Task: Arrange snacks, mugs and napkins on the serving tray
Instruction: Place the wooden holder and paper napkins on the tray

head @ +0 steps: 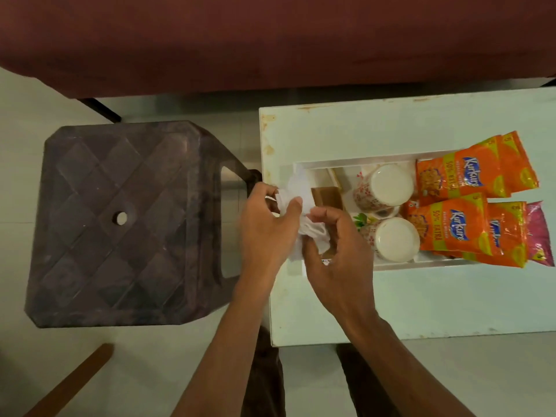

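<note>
A white serving tray (358,161) lies on a white table. At its right end sit orange Kurkure snack packets (469,176) and a pink packet (540,233). Two floral mugs, the far mug (388,185) and the near mug (395,239), stand upside down in the middle. At the tray's left end, my left hand (267,227) and my right hand (340,251) both grip a crumpled white napkin (301,191). A brown box (326,197) lies partly hidden behind the napkin and my fingers.
The white table (421,296) has worn, stained edges at the far left. A dark brown plastic stool (120,221) stands just left of it on the pale floor. A maroon sofa (270,40) runs along the back. A wooden strip (75,383) lies lower left.
</note>
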Demonstrator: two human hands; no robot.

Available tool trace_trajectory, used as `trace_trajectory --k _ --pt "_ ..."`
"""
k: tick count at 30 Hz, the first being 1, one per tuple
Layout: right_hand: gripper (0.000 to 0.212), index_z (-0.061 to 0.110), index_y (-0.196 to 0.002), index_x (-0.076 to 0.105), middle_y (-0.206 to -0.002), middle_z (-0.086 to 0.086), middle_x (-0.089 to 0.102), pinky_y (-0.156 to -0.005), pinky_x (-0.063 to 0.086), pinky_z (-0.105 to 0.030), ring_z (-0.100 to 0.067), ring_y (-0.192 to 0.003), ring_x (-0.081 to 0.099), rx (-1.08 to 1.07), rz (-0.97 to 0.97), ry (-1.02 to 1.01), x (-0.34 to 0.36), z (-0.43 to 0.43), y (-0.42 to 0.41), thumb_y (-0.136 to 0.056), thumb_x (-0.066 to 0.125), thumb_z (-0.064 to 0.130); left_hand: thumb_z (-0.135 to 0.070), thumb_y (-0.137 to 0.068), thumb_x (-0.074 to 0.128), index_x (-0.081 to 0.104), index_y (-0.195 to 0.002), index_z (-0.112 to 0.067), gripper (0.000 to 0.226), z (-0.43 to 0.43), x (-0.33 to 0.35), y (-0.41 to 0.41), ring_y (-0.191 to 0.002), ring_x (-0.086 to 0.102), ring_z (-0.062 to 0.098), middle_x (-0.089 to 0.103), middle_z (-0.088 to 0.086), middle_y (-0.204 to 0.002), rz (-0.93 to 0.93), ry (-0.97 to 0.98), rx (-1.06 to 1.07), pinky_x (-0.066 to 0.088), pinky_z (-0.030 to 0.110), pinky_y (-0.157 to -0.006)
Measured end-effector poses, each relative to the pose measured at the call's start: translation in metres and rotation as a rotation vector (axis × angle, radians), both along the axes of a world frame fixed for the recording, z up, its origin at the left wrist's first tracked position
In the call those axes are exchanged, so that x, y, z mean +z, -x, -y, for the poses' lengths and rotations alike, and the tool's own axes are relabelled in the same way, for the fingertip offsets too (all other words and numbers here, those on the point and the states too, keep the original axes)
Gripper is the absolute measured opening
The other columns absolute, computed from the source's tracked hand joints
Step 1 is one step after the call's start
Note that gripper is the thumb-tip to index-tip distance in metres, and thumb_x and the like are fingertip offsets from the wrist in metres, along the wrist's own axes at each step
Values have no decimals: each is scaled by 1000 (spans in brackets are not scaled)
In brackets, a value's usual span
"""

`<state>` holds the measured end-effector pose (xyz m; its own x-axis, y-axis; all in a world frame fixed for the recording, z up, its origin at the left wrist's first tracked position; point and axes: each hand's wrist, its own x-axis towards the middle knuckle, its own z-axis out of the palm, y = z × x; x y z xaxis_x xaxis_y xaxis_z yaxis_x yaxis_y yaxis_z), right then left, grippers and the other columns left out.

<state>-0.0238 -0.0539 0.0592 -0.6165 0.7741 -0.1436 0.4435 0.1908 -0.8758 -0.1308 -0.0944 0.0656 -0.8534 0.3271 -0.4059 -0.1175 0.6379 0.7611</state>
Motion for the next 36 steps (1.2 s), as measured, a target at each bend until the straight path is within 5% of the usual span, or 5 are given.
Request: trace_trajectory --k 6,11,19,28,36 --pt "57 10 -112 64 -112 -8 67 -92 46 -33 -26 -103 60 30 292 -414 -16 -10 -20 -69 80 43 -38 -88 68 49 -93 -29 22 -36 -9 -16 -65 52 6 50 -18 -78 -121 177 -163 32 5 -61" --pt "40 10 -108 65 -105 -8 70 -82 51 -32 -27 -95 64 -17 360 -395 -32 -22 -27 -73 83 17 -40 -89 67 50 -91 -27 22 -48 -21 -27 -63 52 8 46 -19 -72 -145 249 -251 29 7 -56" --pt "24 15 -104 67 -101 -3 69 -69 55 -28 -20 -85 65 -1 377 -345 -47 -28 -33 -81 76 17 -38 -90 67 55 -78 -25 21 -65 -39 -33 -56 50 4 50 -17 -65 -230 287 -283 23 5 -57" --pt "22 16 -96 67 -87 -3 74 -57 58 -33 -22 -75 69 38 455 -427 -55 -34 -36 -81 75 29 -40 -92 65 70 -97 -17 24 -64 -60 -32 -83 58 11 70 3 -105 -352 344 -298 35 17 -82" --pt "19 18 -90 71 -91 -2 73 -54 55 -31 -22 -75 69 104 495 -477 -60 -34 -39 -75 80 25 -40 -90 67 67 -91 -19 21 -64 -70 -31 -82 51 9 67 3 -105 -356 335 -309 35 16 -81"
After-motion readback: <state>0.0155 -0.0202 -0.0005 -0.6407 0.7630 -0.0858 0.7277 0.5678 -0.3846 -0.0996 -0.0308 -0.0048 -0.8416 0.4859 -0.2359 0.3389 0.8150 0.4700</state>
